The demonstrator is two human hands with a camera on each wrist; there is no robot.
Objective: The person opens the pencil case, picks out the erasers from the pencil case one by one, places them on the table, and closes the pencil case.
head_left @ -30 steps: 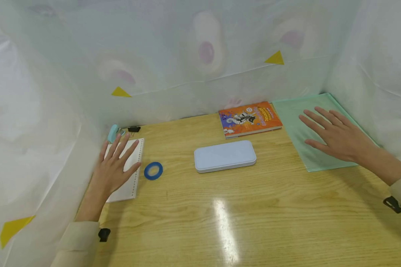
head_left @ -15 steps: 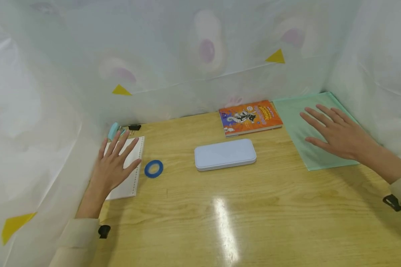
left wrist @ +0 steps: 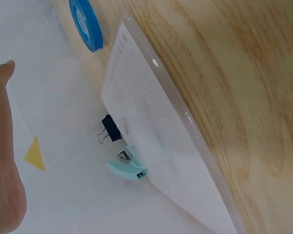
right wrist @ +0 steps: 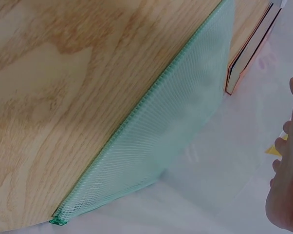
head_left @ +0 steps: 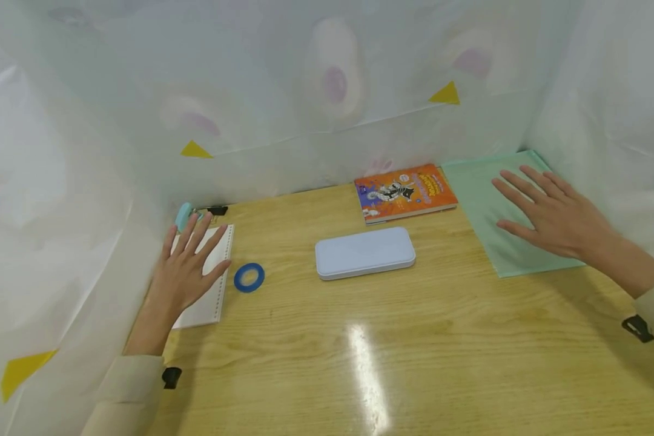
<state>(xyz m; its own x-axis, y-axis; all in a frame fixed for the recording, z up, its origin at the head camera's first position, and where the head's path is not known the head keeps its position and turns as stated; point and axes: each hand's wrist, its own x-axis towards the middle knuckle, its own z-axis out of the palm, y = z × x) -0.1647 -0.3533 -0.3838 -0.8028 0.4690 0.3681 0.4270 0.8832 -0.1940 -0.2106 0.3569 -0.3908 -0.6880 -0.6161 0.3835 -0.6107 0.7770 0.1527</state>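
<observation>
My left hand (head_left: 182,275) is spread flat above a white loose-leaf notebook (head_left: 209,306), its fingers straight and holding nothing. Just right of its thumb lies a blue roll of tape (head_left: 258,278). A light-blue stapler (left wrist: 127,168) and a black binder clip (left wrist: 111,128) sit beyond the notebook by the curtain. Over a green mesh zip pouch (head_left: 471,194) hovers my right hand (head_left: 553,215), fingers apart, also without anything in it. Between the hands lie a pale blue pencil case (head_left: 365,253) and, behind it, an orange picture-covered book (head_left: 406,194).
White plastic curtains (head_left: 261,91) with yellow tape triangles rise at the back and both sides of the wooden table (head_left: 305,351). Black clips (head_left: 171,377) grip the table's left and right edges. The book stands close against the back curtain.
Both hands stay spread in nearly the same places; the right fingertips have risen slightly. The head view shifts a little. The things on the table have not moved.
</observation>
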